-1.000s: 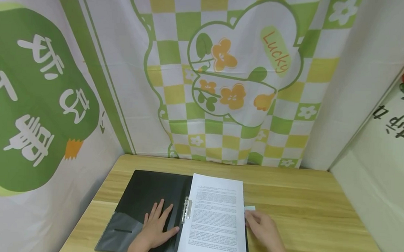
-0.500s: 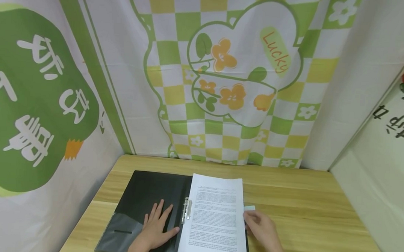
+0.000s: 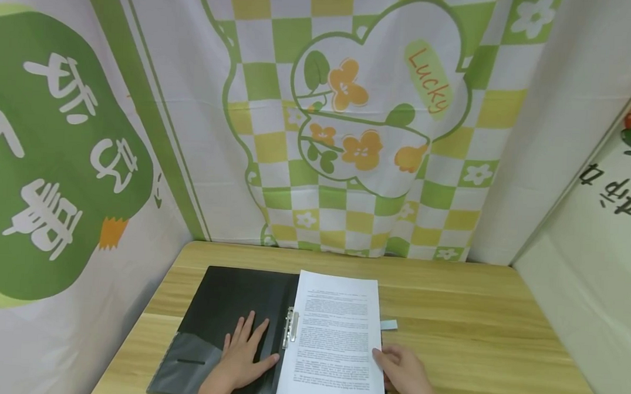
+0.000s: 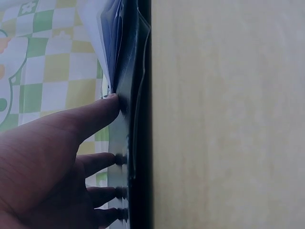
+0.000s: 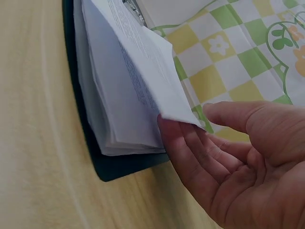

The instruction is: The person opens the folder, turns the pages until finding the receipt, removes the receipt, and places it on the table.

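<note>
Lying spread out on the wood-grain worktop (image 3: 479,322), near its front edge: one black clip folder (image 3: 248,288), its left cover flat, a stack of printed sheets (image 3: 333,339) on the right side.

Folder: smooth, faintly glossy; translucent pocket (image 3: 181,377) with a short dark slot across the lower part of the left cover. Silver metal clip (image 3: 290,327) at the spine, against the left margin of the sheets.

Sheets: white, dense dark print in paragraphs, too small to read. Right wrist view shows a thick, layered stack, edges slightly uneven; top sheet (image 5: 169,88) bowed up off the pages below, its edge at the fingers. A pale blue tab (image 3: 388,325) juts out past the right edge, just beyond the right hand (image 3: 405,371).

Right hand: at the right edge of the sheets, fingers reaching in behind the raised sheet, thumb on the upper side. Grip: thumb near the paper; cannot tell whether it pinches.

Left hand (image 3: 239,361): resting on the left cover, fingers spread, thumb angled out toward the spine. Grip: spread, holding nothing; fingertips touch the black surface in the left wrist view.

Behind the worktop: green, yellow and white checkered fabric (image 3: 330,221), orange flowers, "Lucky" lettering (image 3: 430,80).
</note>
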Demonstrator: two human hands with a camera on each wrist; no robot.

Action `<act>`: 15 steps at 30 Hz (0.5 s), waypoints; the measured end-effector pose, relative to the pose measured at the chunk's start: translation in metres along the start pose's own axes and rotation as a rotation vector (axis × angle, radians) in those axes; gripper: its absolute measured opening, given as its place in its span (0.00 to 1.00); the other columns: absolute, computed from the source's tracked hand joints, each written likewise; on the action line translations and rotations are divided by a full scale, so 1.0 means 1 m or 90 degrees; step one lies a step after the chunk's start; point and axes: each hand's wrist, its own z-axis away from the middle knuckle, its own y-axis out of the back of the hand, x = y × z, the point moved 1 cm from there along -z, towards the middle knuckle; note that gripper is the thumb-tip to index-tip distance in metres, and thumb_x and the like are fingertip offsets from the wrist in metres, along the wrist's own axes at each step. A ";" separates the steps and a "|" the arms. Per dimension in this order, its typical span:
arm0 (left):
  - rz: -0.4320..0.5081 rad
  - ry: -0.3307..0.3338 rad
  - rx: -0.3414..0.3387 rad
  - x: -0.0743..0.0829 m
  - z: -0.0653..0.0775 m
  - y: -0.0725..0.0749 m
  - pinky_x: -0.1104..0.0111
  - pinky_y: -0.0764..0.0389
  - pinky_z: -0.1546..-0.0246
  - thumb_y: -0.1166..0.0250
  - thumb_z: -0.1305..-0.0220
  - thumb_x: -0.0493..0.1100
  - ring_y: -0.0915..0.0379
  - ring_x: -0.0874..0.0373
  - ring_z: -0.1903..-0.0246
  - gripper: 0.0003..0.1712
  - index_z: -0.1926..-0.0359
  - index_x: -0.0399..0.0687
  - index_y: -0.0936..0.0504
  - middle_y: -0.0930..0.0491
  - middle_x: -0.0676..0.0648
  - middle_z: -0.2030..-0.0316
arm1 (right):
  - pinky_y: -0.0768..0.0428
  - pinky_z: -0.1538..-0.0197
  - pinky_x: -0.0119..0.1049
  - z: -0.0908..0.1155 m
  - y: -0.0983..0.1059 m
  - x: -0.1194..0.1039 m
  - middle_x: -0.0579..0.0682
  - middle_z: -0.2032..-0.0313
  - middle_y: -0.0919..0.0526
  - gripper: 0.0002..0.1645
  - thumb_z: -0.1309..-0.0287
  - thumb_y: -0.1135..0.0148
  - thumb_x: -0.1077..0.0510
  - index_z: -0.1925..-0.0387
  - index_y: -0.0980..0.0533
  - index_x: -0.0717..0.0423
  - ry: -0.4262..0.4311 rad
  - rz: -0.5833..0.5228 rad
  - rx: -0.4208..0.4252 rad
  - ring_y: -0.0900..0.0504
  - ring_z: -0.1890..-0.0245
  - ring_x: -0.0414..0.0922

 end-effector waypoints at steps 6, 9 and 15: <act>-0.001 0.005 -0.007 -0.002 0.000 -0.002 0.24 0.64 0.29 0.31 0.37 0.71 0.69 0.29 0.19 0.54 0.20 0.49 0.35 0.57 0.33 0.17 | 0.13 0.61 0.43 0.011 -0.010 0.008 0.53 0.58 0.12 0.42 0.17 0.54 0.38 0.33 0.29 0.76 0.000 -0.032 -0.041 0.14 0.62 0.47; 0.002 0.006 -0.010 -0.002 0.001 -0.002 0.25 0.64 0.28 0.31 0.37 0.72 0.69 0.30 0.19 0.54 0.20 0.49 0.35 0.57 0.33 0.17 | 0.14 0.58 0.43 0.017 -0.013 0.010 0.55 0.56 0.13 0.49 0.17 0.63 0.34 0.29 0.36 0.80 -0.003 -0.073 -0.077 0.15 0.59 0.48; 0.002 0.003 -0.007 0.001 0.001 0.001 0.25 0.64 0.28 0.32 0.36 0.72 0.69 0.29 0.19 0.54 0.20 0.49 0.35 0.57 0.33 0.17 | 0.16 0.42 0.56 0.021 -0.018 0.005 0.79 0.38 0.25 0.51 0.15 0.79 0.36 0.26 0.47 0.84 0.026 -0.140 -0.144 0.20 0.40 0.67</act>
